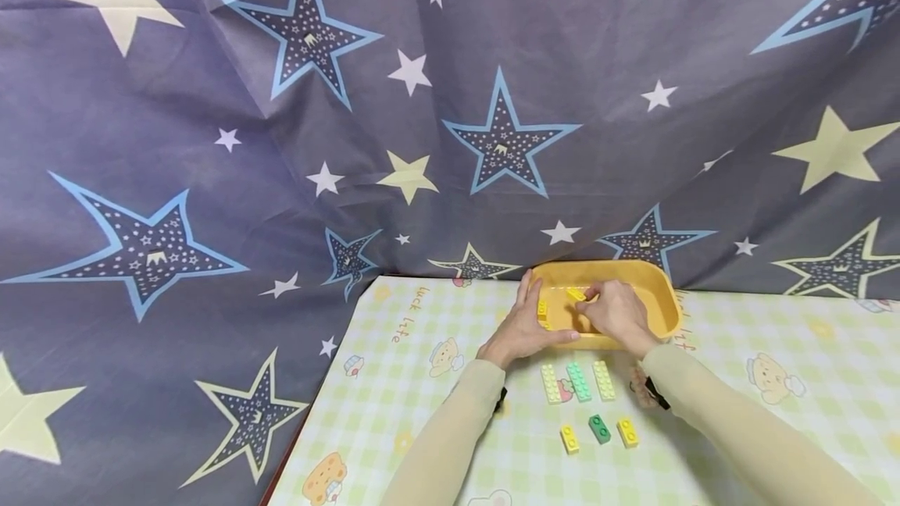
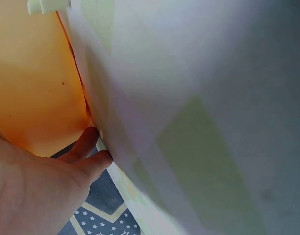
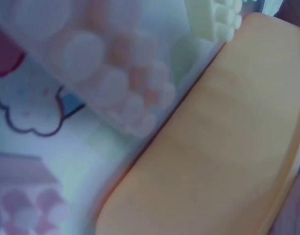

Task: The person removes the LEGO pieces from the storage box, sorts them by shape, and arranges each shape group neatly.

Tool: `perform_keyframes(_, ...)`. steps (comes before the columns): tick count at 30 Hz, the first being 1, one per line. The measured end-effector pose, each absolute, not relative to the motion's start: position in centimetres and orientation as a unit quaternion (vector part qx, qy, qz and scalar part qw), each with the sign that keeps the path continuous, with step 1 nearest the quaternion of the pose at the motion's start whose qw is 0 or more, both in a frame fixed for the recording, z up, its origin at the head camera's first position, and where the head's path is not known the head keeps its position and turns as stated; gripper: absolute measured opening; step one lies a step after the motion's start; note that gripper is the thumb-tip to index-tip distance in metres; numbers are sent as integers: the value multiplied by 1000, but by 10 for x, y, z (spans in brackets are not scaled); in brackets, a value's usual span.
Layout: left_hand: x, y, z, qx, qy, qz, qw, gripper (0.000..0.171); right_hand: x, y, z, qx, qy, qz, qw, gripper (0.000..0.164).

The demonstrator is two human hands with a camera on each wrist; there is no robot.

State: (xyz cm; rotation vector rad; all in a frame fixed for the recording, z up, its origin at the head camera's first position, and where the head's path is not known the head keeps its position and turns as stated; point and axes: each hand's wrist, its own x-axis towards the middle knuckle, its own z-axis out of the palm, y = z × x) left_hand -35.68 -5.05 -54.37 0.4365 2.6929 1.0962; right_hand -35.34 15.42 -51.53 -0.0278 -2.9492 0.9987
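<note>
Left hand [image 1: 519, 330] spread at 9 o'clock of bin [image 1: 598, 342], should brace firmly; right hand [image 1: 620, 314] pinches yellow block [image 1: 575, 293], best lightly.

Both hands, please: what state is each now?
Left hand: open, touching the yellow rectangular plastic bin.
Right hand: at a small yellow plastic block; whether holding it cannot be told.

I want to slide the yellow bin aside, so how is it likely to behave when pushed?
The yellow bin is probably light for its size and fairly stiff, as its smooth walls look like moulded plastic. Being wide and low, it would likely slide rather than tip. The small yellow blocks inside might shift about.
</note>
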Motion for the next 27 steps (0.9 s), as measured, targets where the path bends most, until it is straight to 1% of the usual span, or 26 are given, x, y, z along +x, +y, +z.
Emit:
perform_keyframes(8,-357,-51,-544,149,910,373,100,128,-349,163,-511,-18,-947,321,9,35)
perform_keyframes(15,-357,-52,-545,150,909,376,102,127,-341,167,-512,-21,-948,317,8,33)
perform_keyframes(27,-358,-53,-545,156,907,380,98,127,-333,181,-504,-19,-947,320,3,37)
